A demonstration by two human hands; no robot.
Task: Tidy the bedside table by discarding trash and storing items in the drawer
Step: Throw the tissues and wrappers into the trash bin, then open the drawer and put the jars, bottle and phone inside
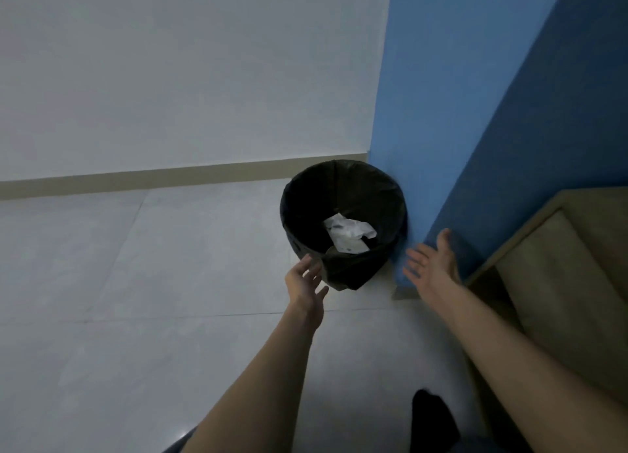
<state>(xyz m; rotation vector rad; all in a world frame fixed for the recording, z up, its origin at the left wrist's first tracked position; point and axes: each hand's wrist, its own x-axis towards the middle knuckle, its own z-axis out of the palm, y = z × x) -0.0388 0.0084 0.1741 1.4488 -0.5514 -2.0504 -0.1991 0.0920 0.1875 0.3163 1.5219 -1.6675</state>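
A round waste bin (299,194) lined with a black bag stands on the floor against the blue wall corner. Crumpled white paper trash (348,233) lies at its bottom. My left hand (306,281) hovers just at the bin's near rim, fingers spread and holding nothing. To the right of the bin, beside the blue wall, my right hand (431,265) is open with the palm showing and fingers apart. Both forearms reach in from the bottom of the view.
Pale tiled floor (136,282) spreads to the left and front. A blue wall column (441,112) rises right of the bin. Beige wooden furniture (560,265) sits at the far right. A dark-socked foot (431,418) is near the bottom edge.
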